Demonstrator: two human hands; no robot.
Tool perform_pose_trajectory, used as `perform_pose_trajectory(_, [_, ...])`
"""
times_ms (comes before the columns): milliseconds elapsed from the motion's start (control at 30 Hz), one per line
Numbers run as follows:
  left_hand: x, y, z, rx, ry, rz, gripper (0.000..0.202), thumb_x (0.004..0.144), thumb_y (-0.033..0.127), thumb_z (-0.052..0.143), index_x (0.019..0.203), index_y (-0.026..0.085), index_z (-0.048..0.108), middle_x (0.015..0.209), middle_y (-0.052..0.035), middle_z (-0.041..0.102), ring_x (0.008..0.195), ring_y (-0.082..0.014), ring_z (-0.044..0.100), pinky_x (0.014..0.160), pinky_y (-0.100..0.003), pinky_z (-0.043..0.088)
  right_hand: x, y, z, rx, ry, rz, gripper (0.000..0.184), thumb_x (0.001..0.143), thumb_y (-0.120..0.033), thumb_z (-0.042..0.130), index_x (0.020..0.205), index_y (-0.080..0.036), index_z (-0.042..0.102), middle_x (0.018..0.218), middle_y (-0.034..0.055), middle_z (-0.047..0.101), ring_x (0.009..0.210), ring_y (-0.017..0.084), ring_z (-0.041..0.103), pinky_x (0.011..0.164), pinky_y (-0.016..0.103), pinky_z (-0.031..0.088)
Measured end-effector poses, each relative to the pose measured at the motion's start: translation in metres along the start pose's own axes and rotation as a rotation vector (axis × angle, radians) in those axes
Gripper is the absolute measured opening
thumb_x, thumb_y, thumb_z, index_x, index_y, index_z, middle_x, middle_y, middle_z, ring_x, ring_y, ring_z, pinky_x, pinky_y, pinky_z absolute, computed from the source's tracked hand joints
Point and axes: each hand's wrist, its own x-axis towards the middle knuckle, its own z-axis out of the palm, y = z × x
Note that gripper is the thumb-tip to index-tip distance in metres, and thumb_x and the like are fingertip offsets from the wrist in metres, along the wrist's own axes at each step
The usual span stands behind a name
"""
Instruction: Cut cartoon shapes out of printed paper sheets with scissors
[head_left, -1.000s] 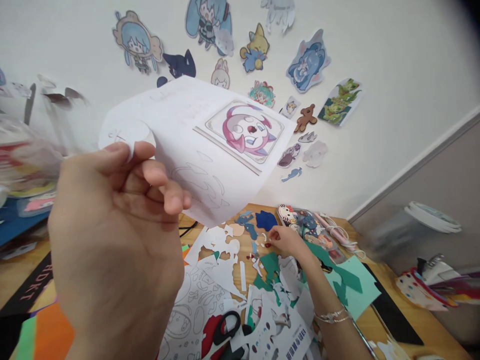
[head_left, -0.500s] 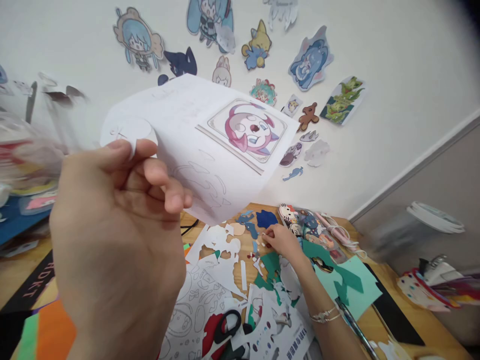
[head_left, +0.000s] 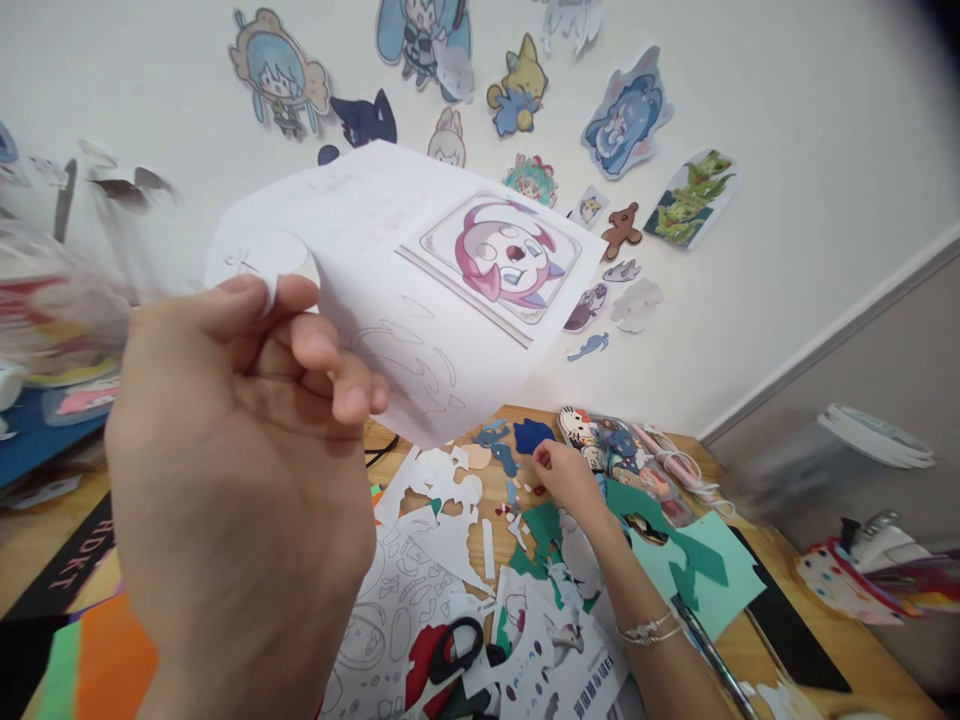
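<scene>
My left hand (head_left: 240, 470) is raised close to the camera, fingers pinched on the edge of a white paper sheet (head_left: 405, 290) printed with a pink and white cartoon character. My right hand (head_left: 571, 480), with a bracelet on its wrist, reaches out over the wooden table (head_left: 757, 650). Its fingers are curled at small paper bits next to a dark blue cutout (head_left: 534, 436); what they pinch is too small to name.
Cut white paper scraps (head_left: 442, 520), green paper pieces (head_left: 697, 565) and black-handled scissors (head_left: 450, 655) litter the table. Cartoon cutouts (head_left: 622, 120) cover the white wall. A grey bin (head_left: 840, 460) stands at right, orange paper (head_left: 112, 665) at lower left.
The sheet and my left hand have drifted slightly up and right. My right hand shifted a little among the small pieces near the blue cutout.
</scene>
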Motion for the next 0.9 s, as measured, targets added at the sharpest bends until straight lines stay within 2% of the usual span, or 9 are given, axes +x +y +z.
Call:
perform_pose_trajectory(200, [0.001,0.000,0.001,-0.016,0.046,-0.024,0.022,0.083,0.011,0.042,0.066,0.015,0.056,0.069,0.0051,0.052,0.048,-0.0018,0.044,0.038,-0.013,0.040,-0.001,-0.005,0.000,0.040,-0.008,-0.080,0.017,0.088,-0.028,0.050,0.092,-0.014,0.059,0.090,0.0034,0.062,0.080,0.015,0.059,0.075,0.036,0.049])
perform_pose_trajectory(433, [0.000,0.002,0.000,-0.014,0.031,-0.033,0.020,0.083,0.013,0.041,0.068,0.015,0.054,0.068,0.0050,0.050,0.046,-0.0024,0.042,0.039,-0.014,0.040,-0.001,-0.010,0.005,0.056,0.002,-0.132,0.017,0.088,-0.027,0.050,0.097,-0.015,0.059,0.097,0.0045,0.060,0.084,0.016,0.058,0.076,0.036,0.048])
perform_pose_trajectory(533, [0.001,0.001,0.002,0.000,0.066,-0.065,0.018,0.083,0.014,0.042,0.068,0.014,0.053,0.069,0.0047,0.050,0.047,-0.0026,0.041,0.038,-0.015,0.039,0.000,-0.011,0.007,0.049,0.001,-0.125,0.016,0.088,-0.027,0.051,0.092,-0.014,0.059,0.095,0.0042,0.060,0.083,0.016,0.058,0.076,0.036,0.048])
perform_pose_trajectory(633, [0.001,0.001,0.003,-0.003,0.036,-0.045,0.019,0.083,0.013,0.041,0.068,0.015,0.053,0.069,0.0049,0.050,0.047,-0.0024,0.042,0.040,-0.015,0.039,0.000,-0.010,0.008,0.047,0.014,-0.105,0.016,0.087,-0.028,0.051,0.087,-0.014,0.060,0.093,0.0040,0.061,0.084,0.016,0.058,0.076,0.036,0.048])
perform_pose_trajectory(800, [0.000,0.002,0.002,0.007,0.065,-0.042,0.020,0.082,0.014,0.042,0.066,0.016,0.053,0.070,0.0050,0.049,0.046,-0.0023,0.041,0.039,-0.015,0.038,0.001,-0.003,0.001,0.088,0.029,-0.069,0.018,0.088,-0.029,0.050,0.090,-0.013,0.058,0.087,0.0027,0.061,0.078,0.015,0.059,0.072,0.034,0.049])
perform_pose_trajectory(900, [-0.001,0.001,0.003,-0.010,0.034,-0.015,0.021,0.082,0.011,0.041,0.066,0.015,0.054,0.070,0.0049,0.050,0.048,-0.0024,0.043,0.040,-0.014,0.040,0.001,0.003,-0.004,0.107,0.021,-0.035,0.018,0.088,-0.029,0.050,0.090,-0.013,0.058,0.085,0.0023,0.061,0.075,0.014,0.059,0.070,0.033,0.049])
